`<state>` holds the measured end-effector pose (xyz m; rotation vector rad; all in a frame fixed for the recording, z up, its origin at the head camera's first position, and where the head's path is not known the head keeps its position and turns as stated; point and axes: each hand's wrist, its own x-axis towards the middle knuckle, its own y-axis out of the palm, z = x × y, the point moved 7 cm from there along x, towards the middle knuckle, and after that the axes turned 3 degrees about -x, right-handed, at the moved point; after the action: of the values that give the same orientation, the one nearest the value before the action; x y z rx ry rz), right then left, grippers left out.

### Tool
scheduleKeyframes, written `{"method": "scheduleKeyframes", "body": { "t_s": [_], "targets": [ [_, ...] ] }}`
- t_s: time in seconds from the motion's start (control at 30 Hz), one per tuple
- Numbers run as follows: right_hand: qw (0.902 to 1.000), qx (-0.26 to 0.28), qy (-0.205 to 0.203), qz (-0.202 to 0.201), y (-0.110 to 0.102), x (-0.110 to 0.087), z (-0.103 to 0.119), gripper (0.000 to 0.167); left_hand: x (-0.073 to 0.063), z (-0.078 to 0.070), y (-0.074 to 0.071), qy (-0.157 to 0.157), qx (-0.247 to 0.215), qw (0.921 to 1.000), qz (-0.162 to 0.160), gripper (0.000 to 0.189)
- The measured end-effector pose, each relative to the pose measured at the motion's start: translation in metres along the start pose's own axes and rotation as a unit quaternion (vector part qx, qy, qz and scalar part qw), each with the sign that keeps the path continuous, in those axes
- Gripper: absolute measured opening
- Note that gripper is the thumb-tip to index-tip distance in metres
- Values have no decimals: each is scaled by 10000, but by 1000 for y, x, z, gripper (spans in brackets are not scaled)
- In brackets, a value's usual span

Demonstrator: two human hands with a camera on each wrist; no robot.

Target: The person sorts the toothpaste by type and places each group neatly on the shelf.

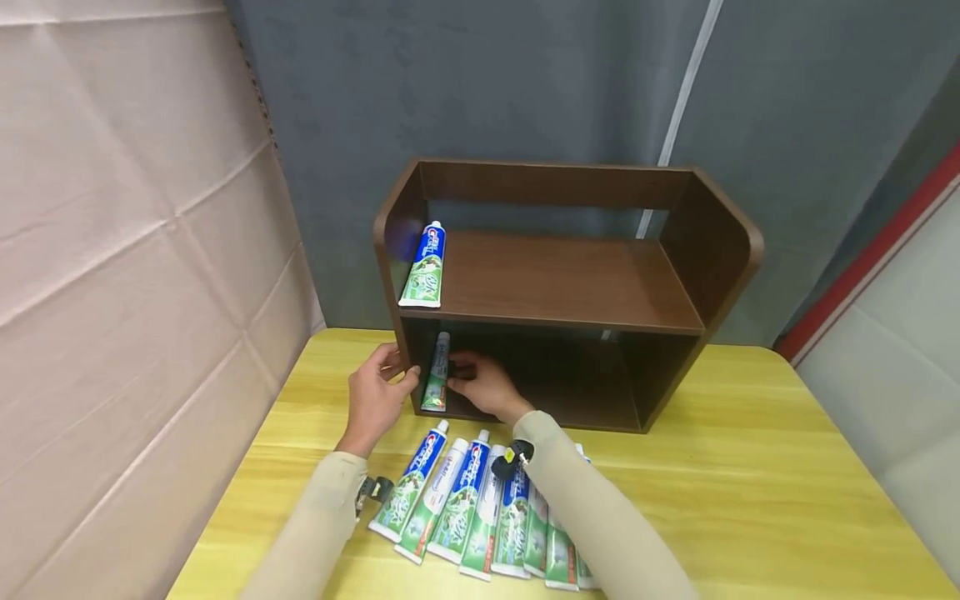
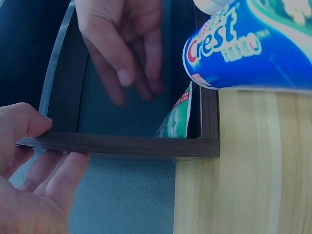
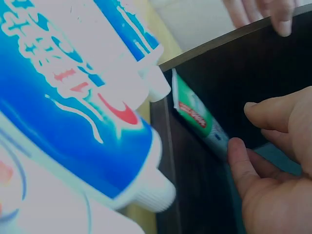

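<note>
My L hand (image 1: 375,396) is at the L side panel (image 1: 388,267) of the brown shelf unit (image 1: 555,267), thumb on the inner face, fingers on the outer, so I've got its edge pinched. My R hand (image 1: 483,385) is inside the lower compartment, fingers loosely spread w/ a wide gap to the thumb, gripping nothing; a fingertip is right by the grey-green tube (image 1: 436,379), can't tell if touching. That tube's at the far L end of the lower compt., close to the panel, crimped end to the front, cap to the back; unsure if it's flat or propped. Directly above, a Crest tube (image 1: 427,267) sits at the L end of the upper level, cap to the back too. A row of toothpaste tubes (image 1: 467,500) lies on the yellow table (image 1: 750,467) in front, partly hidden by my R sleeve (image 1: 600,508).
</note>
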<state>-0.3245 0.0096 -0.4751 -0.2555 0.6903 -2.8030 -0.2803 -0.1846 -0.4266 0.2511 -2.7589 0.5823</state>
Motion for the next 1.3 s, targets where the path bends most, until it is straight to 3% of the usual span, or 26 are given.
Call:
{"method": "scheduleKeyframes", "body": {
  "t_s": [0.7, 1.3],
  "targets": [
    [9993, 269, 169, -200, -48, -59, 20, 37, -1, -3, 0, -81, -16, 9999, 118, 37],
    [9960, 130, 634, -620, -85, -114, -5, 35, 0, -1, 0, -13, 9, 10000, -48, 37]
  ]
}}
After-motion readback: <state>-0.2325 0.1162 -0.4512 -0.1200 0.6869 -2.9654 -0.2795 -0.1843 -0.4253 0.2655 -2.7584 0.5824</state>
